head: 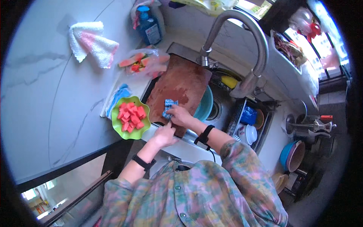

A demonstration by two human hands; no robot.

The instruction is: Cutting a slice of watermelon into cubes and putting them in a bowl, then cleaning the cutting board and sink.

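Observation:
A wet reddish-brown cutting board (181,82) lies slanted across the left part of the sink. Near its lower edge my right hand (181,115) presses a blue-and-white cloth (169,107) against it. My left hand (164,135) is at the board's near edge, just below the cloth; one finger reaches towards the right hand, and whether it grips anything is hidden. To the left, a green wavy-rimmed bowl (115,120) holds cubes of watermelon (131,116). Beneath the board, a turquoise basin (208,103) shows partly in the sink.
The faucet (262,37) arches over the sink (224,113). A wire rack with bowls (251,133) stands right. Left of the board lie a plastic bag of watermelon rinds (147,62) and a blue cloth (120,95). Farther back are a blue pump bottle (150,28) and a white-pink cloth (92,42).

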